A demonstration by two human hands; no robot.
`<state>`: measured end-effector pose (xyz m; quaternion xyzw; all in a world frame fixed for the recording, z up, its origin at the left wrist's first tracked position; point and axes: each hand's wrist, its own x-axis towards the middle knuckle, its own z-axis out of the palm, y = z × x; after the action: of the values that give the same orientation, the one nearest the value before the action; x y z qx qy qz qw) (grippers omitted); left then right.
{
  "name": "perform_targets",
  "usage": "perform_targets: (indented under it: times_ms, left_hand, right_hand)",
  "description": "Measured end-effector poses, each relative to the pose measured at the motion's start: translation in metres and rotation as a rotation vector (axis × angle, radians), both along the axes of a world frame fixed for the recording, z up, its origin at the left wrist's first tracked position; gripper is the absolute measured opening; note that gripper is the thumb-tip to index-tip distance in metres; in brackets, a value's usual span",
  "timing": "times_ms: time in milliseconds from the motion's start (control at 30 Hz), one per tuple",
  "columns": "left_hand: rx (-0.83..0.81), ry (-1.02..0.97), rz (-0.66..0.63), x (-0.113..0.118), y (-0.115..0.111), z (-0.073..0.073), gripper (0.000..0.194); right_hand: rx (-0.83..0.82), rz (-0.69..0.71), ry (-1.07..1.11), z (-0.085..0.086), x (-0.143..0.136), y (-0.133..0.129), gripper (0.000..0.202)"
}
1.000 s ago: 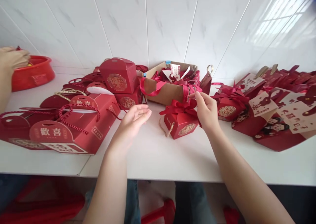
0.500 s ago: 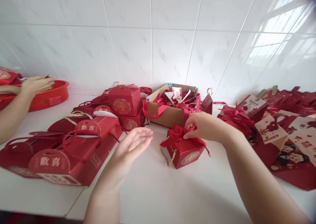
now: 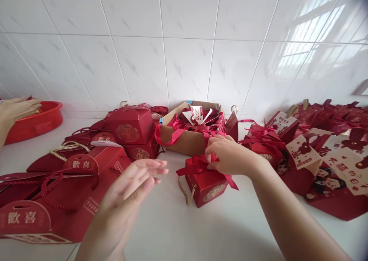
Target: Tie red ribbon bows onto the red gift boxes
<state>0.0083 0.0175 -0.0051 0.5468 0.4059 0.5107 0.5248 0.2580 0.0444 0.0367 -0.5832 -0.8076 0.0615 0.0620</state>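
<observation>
A small red gift box [image 3: 208,190] with a gold emblem on its front and a cord loop at its left side rests on the white counter. Across its top is a red ribbon bow [image 3: 198,164]. My right hand [image 3: 222,153] bends over the box, thumb and fingers closed on the bow; part of the ribbon is hidden under them. To the left of the box, my left hand [image 3: 132,192] hovers open with nothing in it, fingers stretched out towards the box but apart from it.
Red gift boxes with rope handles [image 3: 69,196] crowd the left. A cardboard box [image 3: 184,140] of ribbons and cards stands behind. Several decorated red boxes [image 3: 330,176] fill the right. At far left, another person's hand [image 3: 20,107] is over a red basin [image 3: 48,119].
My left hand has moved left and slightly down, away from the gift box. My right hand stays on the bow. The view has shifted slightly to the right.
</observation>
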Motion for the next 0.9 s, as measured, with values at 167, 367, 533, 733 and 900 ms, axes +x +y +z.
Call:
perform_targets:
  times_ms: [167,367,533,733,900]
  left_hand:
    - [-0.014,-0.008,-0.005,0.015,0.001,0.000,0.024]
    - [0.000,-0.041,0.046,0.024,0.006,0.000,0.021]
    - [0.004,-0.109,0.062,0.025,0.014,-0.004,0.020]
    - [0.025,-0.127,0.072,0.023,0.020,-0.009,0.018]
    - [0.021,-0.131,0.102,0.020,0.021,-0.009,0.020]
  right_hand:
    - [0.026,0.009,-0.011,0.010,0.011,-0.006,0.011]
    - [0.258,-0.248,0.111,0.034,0.064,-0.025,0.014]
    - [0.789,-0.923,0.314,0.026,0.114,-0.012,0.013]
    - [0.929,-1.069,0.574,-0.017,0.150,0.033,0.024]
    - [0.911,-0.920,0.620,-0.032,0.165,0.040,0.032]
